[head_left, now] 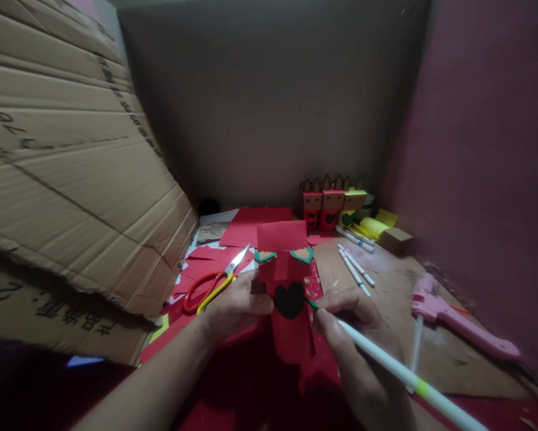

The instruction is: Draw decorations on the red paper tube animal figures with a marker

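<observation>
A red paper figure (291, 344) with a dark heart (289, 300) on its front is held before me. Its head has a red paper flap and two green-edged ear shapes. My left hand (238, 304) grips the figure's left side, thumb beside the heart. In my right hand (354, 335) is a white marker (386, 353) with a dark green tip, which meets the heart's right edge. Scissors (210, 288) with red and yellow handles lie just left of my left hand, blades pointing away.
Red paper sheets (251, 224) spread over the back left. Several finished paper figures (329, 209) stand at the back right, near a yellow paper roll (372, 227). Loose markers (356, 266) and a pink glue gun (458, 320) lie on the right. Large cardboard (71, 155) leans at left.
</observation>
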`<state>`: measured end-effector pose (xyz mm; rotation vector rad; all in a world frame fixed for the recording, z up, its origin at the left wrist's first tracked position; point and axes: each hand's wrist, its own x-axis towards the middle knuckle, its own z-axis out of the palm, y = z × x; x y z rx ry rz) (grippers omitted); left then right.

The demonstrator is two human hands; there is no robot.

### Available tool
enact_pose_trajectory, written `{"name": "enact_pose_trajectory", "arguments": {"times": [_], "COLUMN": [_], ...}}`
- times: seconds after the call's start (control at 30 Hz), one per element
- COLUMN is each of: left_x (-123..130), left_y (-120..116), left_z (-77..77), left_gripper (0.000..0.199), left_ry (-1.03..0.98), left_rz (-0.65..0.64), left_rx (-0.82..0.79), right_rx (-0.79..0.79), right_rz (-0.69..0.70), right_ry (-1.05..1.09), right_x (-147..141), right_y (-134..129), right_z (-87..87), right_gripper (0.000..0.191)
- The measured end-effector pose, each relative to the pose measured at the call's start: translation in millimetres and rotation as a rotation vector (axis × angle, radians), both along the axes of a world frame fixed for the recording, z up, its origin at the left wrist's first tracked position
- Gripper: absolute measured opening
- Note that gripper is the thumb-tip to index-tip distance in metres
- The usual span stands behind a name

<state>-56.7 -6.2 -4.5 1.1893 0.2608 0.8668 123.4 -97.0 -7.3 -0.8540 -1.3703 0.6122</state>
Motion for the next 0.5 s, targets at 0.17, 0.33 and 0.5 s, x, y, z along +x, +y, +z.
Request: {"name": "enact_pose_trajectory", "arguments": {"times": [0.17,0.33,0.5], "left_x": [-1.4,-1.9,-0.3], "left_y": [1.0,-0.3,-1.4], "left_z": [-2.9,-0.7,1.2], "left_gripper": [0.041,0.042,0.042], "left_ry": [-0.001,0.021,0.033], "left_rz": [-0.017,-0.01,0.011], "left_rx": [0.005,-0.005,-0.006], "right_rx": [0.023,0.005,0.02], "right_rz": [-0.079,-0.08,-0.073], "right_ry": [-0.036,-0.03,-0.044], "right_x": [-0.6,-1.7,-1.1], "right_y": [0.8,1.3,1.6], "right_z": [1.8,1.9,1.4], "right_gripper": [0.009,0.008,0.009]}}
